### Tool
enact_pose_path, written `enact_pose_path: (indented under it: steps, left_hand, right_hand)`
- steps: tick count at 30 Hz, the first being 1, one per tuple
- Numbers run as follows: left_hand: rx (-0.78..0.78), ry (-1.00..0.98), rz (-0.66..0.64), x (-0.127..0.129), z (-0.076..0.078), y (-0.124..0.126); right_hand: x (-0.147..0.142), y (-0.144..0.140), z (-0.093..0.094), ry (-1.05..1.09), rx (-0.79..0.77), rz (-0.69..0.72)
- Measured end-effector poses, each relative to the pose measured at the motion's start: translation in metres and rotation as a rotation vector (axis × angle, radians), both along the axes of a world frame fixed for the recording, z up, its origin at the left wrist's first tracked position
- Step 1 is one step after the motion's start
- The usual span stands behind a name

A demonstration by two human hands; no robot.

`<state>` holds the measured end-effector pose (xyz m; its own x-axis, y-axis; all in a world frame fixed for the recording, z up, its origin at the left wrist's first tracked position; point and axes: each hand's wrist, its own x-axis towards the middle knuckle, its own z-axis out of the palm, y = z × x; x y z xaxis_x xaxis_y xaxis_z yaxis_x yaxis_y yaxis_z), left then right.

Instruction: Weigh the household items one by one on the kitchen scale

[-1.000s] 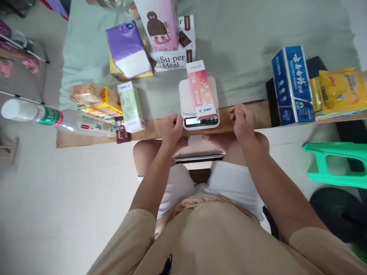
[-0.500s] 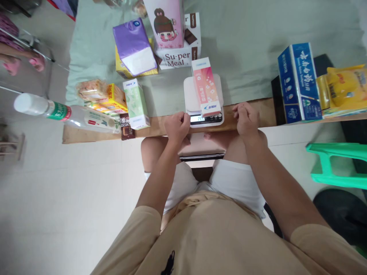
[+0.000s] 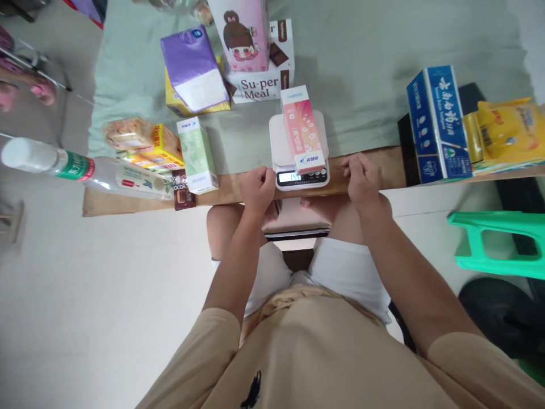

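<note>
While the pink tissue pack (image 3: 302,132) lay on the white kitchen scale (image 3: 279,145), my left hand (image 3: 256,189) and right hand (image 3: 361,179) rested loosely curled, empty, beside it on the wooden board (image 3: 385,165).

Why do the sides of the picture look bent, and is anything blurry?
Head view: the wide lens bends the edges, so the water bottle and green stool look stretched; the middle is sharp, and the pink box on the scale throws only a soft shadow.

Wooden board (image 3: 374,165) spans the near edge, green cloth (image 3: 361,68) behind it. Scale (image 3: 281,149) at centre; bottle (image 3: 85,170) at 9 o'clock; blue box (image 3: 436,122) at 3.
</note>
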<state>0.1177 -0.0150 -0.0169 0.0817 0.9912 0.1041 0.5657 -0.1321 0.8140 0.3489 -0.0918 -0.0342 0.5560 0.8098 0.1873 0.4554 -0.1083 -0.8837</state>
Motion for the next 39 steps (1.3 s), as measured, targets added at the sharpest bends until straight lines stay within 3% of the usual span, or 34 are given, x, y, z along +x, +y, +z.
enact_pose_path:
  steps: [6, 12, 16, 19, 23, 26, 33, 39]
  left_hand:
    - [0.061, -0.137, 0.026, -0.006, -0.010, 0.001]
    - [0.432, -0.086, 0.111, -0.017, -0.022, -0.011]
    - [0.470, -0.064, 0.071, -0.023, -0.028, -0.019]
    - [0.491, -0.066, 0.022, -0.020, -0.023, -0.024]
    - [0.563, -0.124, -0.106, 0.004, -0.012, -0.029]
    - [0.523, -0.124, -0.172, 0.029, -0.011, -0.033]
    - [0.317, -0.101, -0.337, 0.053, -0.027, -0.053]
    - [0.380, -0.194, -0.389, 0.063, -0.018, -0.069]
  right_hand:
    - [-0.004, -0.009, 0.000, 0.006, 0.058, -0.019]
    - [-0.012, -0.034, 0.005, -0.221, 0.087, -0.154]
    - [-0.017, -0.040, 0.007, -0.292, 0.054, -0.157]
    - [-0.023, -0.035, 0.005, -0.299, 0.071, -0.113]
    - [-0.035, -0.019, -0.002, -0.316, 0.265, 0.132]
    - [-0.043, -0.008, -0.002, -0.367, 0.268, 0.284]
    - [-0.051, -0.004, -0.001, -0.455, 0.022, 0.361]
    - [-0.048, -0.016, 0.013, -0.358, 0.104, 0.333]
